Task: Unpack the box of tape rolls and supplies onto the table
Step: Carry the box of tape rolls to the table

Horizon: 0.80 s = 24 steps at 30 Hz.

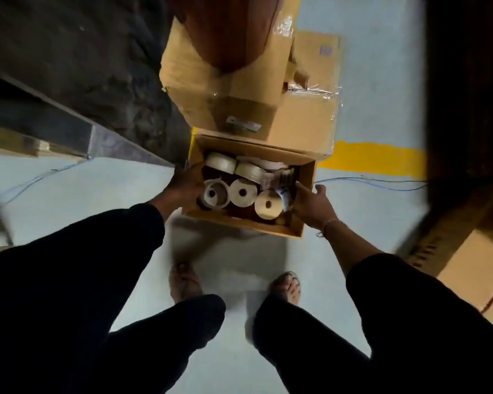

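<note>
An open cardboard box sits low in front of me above the pale floor, with several white tape rolls and some packaged supplies inside. My left hand grips the box's left wall, fingers over the rim. My right hand holds the box's right wall, thumb outside, fingers reaching inside. A shadow under the box suggests it is off the floor, but I cannot tell for sure.
Larger taped cardboard boxes are stacked just beyond the open box. A dark metal-edged table or shelf runs along the left. Another carton stands at the right. Thin cables cross the floor near a yellow stripe. My feet are below.
</note>
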Motion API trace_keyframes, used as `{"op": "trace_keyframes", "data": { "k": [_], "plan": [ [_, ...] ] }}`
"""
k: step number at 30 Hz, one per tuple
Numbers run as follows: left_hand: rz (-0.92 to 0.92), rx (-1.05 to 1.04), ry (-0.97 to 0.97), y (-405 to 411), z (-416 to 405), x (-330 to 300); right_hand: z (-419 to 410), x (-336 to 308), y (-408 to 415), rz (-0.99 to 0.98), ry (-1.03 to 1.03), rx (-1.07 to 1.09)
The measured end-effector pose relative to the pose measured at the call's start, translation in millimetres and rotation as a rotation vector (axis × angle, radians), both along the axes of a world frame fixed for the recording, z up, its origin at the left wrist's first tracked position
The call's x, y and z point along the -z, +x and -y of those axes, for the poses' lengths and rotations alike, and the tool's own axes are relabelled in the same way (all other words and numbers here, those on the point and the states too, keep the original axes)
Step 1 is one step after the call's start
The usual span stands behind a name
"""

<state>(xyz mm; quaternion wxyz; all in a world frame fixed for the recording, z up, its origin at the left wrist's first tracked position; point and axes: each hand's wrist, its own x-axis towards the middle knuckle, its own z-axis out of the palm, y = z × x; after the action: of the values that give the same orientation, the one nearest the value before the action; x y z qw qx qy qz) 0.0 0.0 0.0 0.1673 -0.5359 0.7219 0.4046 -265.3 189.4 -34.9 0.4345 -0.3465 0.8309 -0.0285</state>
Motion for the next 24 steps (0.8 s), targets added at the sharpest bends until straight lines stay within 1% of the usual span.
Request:
{"op": "trace_keyframes", "data": {
  "k": [3, 4, 5, 6, 9, 13, 15, 17, 20, 24],
  "plan": [
    [-0.124, -0.046, -0.058, -8.6, -0.9, 22.9, 10.5, 34.1, 1.3, -0.086, -0.005, 0.011],
    [-0.104, -0.065, -0.062, -7.3, -3.7, 32.8, 12.9, 38.4, 1.6, -0.107, 0.011, 0.028],
    [-0.129, -0.09, -0.094, -7.3, -6.1, 39.8, 13.6, 44.3, 0.6, -0.146, 0.005, 0.031],
    [-0.114, -0.092, -0.14, -5.1, -6.0, 48.0, 13.3, 46.6, -0.6, -0.178, 0.009, 0.029],
    [-0.053, -0.212, -0.191, 4.8, 0.4, 72.4, 13.4, 45.8, -3.8, -0.221, -0.013, 0.042],
    [-0.036, -0.2, -0.216, 15.1, 1.5, 71.0, 11.7, 25.7, -0.3, -0.219, -0.037, 0.064],
    [-0.018, -0.164, -0.225, 16.6, -0.9, 57.5, 7.5, 5.7, 0.2, -0.213, -0.035, 0.06],
    [-0.023, -0.186, -0.197, 19.6, -5.2, 37.5, 1.8, -19.8, 0.2, -0.205, -0.033, 0.062],
    [-0.002, -0.224, -0.138, 23.1, -16.5, -15.9, -6.7, -75.6, -1.4, -0.195, -0.017, 0.059],
    [-0.005, -0.176, -0.142, 26.6, -33.9, -110.6, -18.1, -174.8, -5.1, -0.213, 0.022, 0.022]
  ]
}}
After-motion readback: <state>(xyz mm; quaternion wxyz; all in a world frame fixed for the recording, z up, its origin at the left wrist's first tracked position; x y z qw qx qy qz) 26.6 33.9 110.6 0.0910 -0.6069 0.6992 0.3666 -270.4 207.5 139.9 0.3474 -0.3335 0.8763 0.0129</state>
